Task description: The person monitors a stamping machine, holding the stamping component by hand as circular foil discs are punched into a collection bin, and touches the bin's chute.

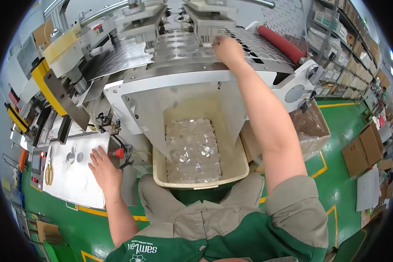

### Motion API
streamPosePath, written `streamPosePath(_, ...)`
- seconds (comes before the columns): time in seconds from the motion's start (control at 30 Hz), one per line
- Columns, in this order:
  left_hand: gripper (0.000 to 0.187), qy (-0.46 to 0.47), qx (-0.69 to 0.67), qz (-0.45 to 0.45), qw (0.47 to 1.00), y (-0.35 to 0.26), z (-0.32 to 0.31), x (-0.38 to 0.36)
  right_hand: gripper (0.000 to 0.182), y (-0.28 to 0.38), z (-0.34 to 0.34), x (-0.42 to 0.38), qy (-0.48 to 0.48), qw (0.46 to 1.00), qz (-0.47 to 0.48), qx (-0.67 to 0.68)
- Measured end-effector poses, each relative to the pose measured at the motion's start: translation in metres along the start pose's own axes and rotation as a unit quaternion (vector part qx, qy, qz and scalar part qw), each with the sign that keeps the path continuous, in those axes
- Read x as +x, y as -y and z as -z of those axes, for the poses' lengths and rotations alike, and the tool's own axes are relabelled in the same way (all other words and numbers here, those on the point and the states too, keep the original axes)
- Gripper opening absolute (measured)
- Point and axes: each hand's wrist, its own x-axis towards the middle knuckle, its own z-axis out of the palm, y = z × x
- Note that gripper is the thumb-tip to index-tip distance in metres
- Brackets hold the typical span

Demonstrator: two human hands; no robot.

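My left hand lies open, its fingers spread on a white work surface. Several small round grey discs rest just left of its fingertips, with yellow-handled scissors farther left. My right hand reaches into the machine with its fingers curled together, beside the sheet with round cutouts. Whatever those fingers hold, if anything, is hidden. Below, a cream plastic bin contains many silvery round discs in overlapping rows.
A red roller crosses the machine's right side. The white machine frame stands before me. A red button sticks out near my left hand. A plastic-lined carton is at right, and cardboard boxes lie farther off.
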Motion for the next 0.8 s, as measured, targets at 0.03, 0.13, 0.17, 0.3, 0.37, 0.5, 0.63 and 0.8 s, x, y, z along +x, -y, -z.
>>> streamPosePath(0.03, 0.091, 0.002, 0.003, 0.004, 1.000, 0.000, 0.000, 0.000, 0.030, 0.000, -0.002, 0.000, -0.046, 0.999, 0.002, 0.018)
streamPosePath(0.13, 0.090, 0.011, -0.002, 0.003, 1.000, -0.004, 0.008, -0.002, 0.026, -0.001, -0.002, -0.006, -0.010, 1.000, 0.018, -0.002)
streamPosePath(0.17, 0.091, 0.017, 0.002, 0.004, 1.000, -0.005, 0.010, -0.002, 0.027, 0.000, 0.001, -0.004, -0.017, 1.000, 0.003, 0.002)
streamPosePath(0.3, 0.090, 0.008, 0.004, 0.001, 1.000, -0.001, 0.003, -0.001, 0.027, 0.000, 0.002, -0.005, 0.037, 0.999, 0.024, -0.028)
streamPosePath(0.37, 0.088, 0.013, 0.003, 0.000, 1.000, -0.003, 0.008, -0.002, 0.031, -0.001, 0.001, 0.000, 0.005, 1.000, -0.006, -0.010)
streamPosePath(0.5, 0.084, 0.004, 0.010, -0.007, 1.000, -0.002, 0.006, -0.001, 0.031, 0.001, 0.001, -0.003, -0.003, 1.000, 0.016, -0.016)
streamPosePath(0.63, 0.084, 0.014, 0.006, -0.002, 1.000, -0.003, 0.009, -0.002, 0.030, 0.000, 0.004, 0.001, 0.005, 1.000, -0.013, -0.020)
streamPosePath(0.8, 0.083, 0.006, 0.015, -0.005, 1.000, -0.002, 0.007, -0.002, 0.030, 0.002, 0.002, -0.001, -0.028, 1.000, -0.005, 0.001)
